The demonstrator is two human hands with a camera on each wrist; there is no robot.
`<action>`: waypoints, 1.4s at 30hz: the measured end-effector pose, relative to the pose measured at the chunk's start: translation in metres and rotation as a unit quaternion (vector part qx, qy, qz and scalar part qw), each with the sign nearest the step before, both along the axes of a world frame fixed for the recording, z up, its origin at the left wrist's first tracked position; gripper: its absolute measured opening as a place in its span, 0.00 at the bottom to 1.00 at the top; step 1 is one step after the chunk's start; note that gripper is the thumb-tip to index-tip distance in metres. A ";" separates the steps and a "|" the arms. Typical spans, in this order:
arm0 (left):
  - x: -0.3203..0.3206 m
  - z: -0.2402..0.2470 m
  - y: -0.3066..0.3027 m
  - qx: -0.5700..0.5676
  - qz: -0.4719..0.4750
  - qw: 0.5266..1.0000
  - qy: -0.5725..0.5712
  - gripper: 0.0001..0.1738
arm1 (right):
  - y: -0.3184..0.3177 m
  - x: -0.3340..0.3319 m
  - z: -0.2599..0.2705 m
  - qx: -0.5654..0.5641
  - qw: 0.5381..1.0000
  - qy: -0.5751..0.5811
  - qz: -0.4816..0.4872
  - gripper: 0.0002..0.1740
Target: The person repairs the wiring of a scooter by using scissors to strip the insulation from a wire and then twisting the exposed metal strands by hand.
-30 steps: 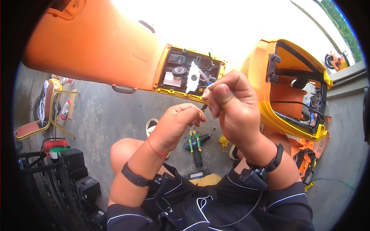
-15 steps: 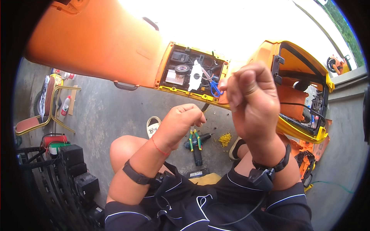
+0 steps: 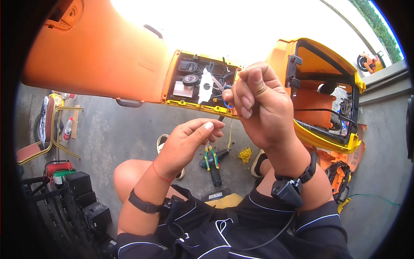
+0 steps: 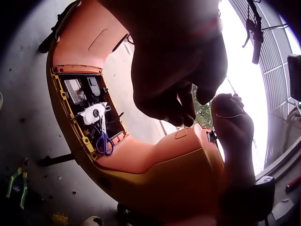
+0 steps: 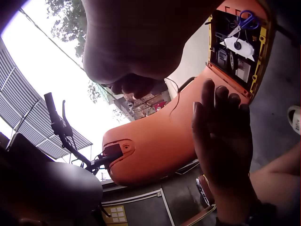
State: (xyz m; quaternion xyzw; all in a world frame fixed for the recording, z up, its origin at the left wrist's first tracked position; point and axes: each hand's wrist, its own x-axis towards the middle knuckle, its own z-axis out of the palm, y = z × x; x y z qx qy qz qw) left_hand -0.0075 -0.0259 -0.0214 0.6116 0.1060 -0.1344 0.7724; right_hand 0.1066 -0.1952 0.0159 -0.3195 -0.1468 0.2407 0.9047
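Observation:
My right hand is raised in the middle of the head view, fingers curled and pinching a thin yellow wire that dangles below it. The same wire shows as a fine curve under the right hand in the right wrist view. Lower and to the left, my left hand has its fingers extended and holds nothing; the right wrist view shows its fingers straight. Behind the hands, an open compartment in an orange scooter body holds blue-handled scissors, a white piece and a tape roll.
Green-handled pliers and a cordless drill lie on the concrete floor between the feet, beside a pile of yellow bits. Black boxes and a chair stand at left. An orange-yellow scooter shell is at right.
My right hand rose and moved right, away from the left, then came partly back left. My left hand has let go of the wire and its fingers have straightened; the wire now hangs down.

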 end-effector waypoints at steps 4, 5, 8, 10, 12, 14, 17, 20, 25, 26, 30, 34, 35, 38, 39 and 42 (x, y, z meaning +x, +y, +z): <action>0.003 0.002 -0.004 -0.065 -0.024 0.998 -0.011 0.22 | 0.008 -0.007 -0.003 -0.006 0.999 -0.028 0.015 0.13; 0.004 0.003 -0.003 -0.095 -0.030 0.995 -0.009 0.21 | 0.009 -0.007 -0.003 -0.011 0.999 -0.035 0.015 0.13; 0.006 0.009 -0.002 -0.121 -0.053 0.990 0.049 0.21 | 0.007 -0.006 -0.008 -0.061 0.991 -0.109 0.049 0.14; 0.005 0.008 -0.001 -0.128 -0.057 0.989 0.049 0.20 | 0.006 -0.011 -0.003 -0.067 0.989 -0.120 0.054 0.14; 0.005 0.007 -0.002 -0.136 -0.062 0.988 0.050 0.20 | 0.005 -0.013 -0.003 -0.083 0.985 -0.143 0.053 0.14; 0.004 0.008 -0.003 -0.070 -0.067 0.995 0.034 0.17 | 0.005 -0.014 -0.005 -0.084 0.984 -0.150 0.050 0.14; 0.004 0.003 -0.004 -0.094 -0.055 0.993 0.046 0.13 | 0.007 -0.015 -0.007 -0.078 0.981 -0.170 0.048 0.14; 0.005 0.002 -0.005 -0.144 -0.038 0.988 0.050 0.11 | 0.006 -0.016 -0.007 -0.078 0.980 -0.177 0.052 0.13; 0.005 0.001 -0.009 -0.181 -0.021 0.981 0.062 0.09 | 0.006 -0.016 -0.006 -0.104 0.974 -0.196 0.047 0.14; 0.005 0.003 -0.010 -0.172 -0.010 0.982 0.072 0.09 | 0.006 -0.015 -0.007 -0.090 0.982 -0.160 0.046 0.14; 0.004 0.006 -0.009 -0.155 -0.011 0.985 0.075 0.08 | 0.005 -0.009 -0.003 -0.036 0.998 -0.035 0.039 0.10; 0.004 0.008 -0.002 -0.099 -0.011 0.991 0.089 0.08 | 0.004 -0.011 -0.007 -0.056 0.996 -0.049 0.045 0.14; 0.005 0.008 -0.001 -0.095 0.007 0.991 0.093 0.08 | 0.005 -0.013 -0.007 -0.060 0.996 -0.059 0.036 0.14; 0.006 0.009 0.000 -0.081 0.007 0.993 0.090 0.08 | 0.006 -0.017 -0.008 -0.060 0.995 -0.072 0.017 0.13; 0.006 0.009 -0.001 -0.081 0.007 0.993 0.090 0.08 | 0.007 -0.018 -0.008 -0.056 0.995 -0.076 0.006 0.13; 0.008 0.010 -0.003 -0.079 0.020 0.991 0.103 0.09 | 0.006 -0.021 -0.006 -0.060 0.994 -0.094 0.003 0.12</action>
